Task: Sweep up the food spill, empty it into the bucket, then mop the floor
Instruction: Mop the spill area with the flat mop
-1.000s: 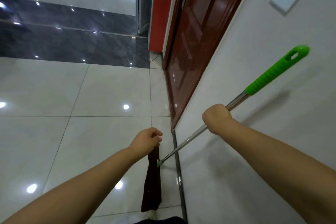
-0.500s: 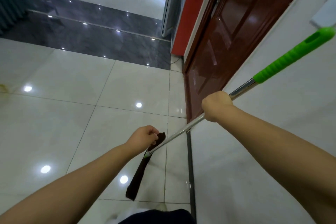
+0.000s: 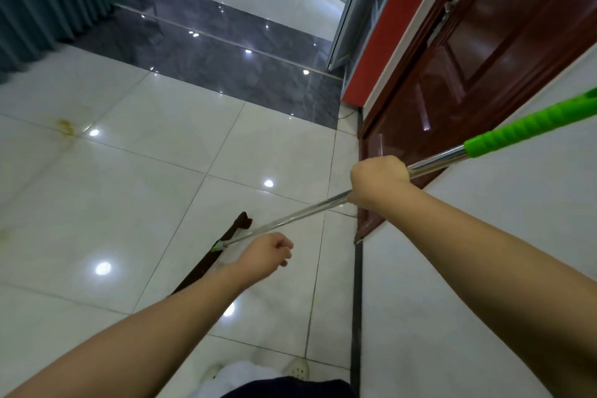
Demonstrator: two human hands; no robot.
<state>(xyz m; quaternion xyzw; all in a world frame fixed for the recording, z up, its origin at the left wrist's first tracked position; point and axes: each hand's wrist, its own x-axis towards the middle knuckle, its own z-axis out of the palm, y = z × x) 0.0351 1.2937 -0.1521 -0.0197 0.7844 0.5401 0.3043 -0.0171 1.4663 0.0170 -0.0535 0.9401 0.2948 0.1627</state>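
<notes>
The right hand (image 3: 378,181) keeps its fingers wrapped round the mop pole (image 3: 303,215). The left hand (image 3: 266,254), which was up against the pole half a second ago, now sits just below it, fingers curled on nothing. The brown mop head (image 3: 210,260) has swung left across the floor (image 3: 113,203), towards the yellow stain (image 3: 66,127).

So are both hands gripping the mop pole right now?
No: only the right hand grips the shiny metal mop pole; the left hand hangs just below it, fingers curled and holding nothing.
</notes>
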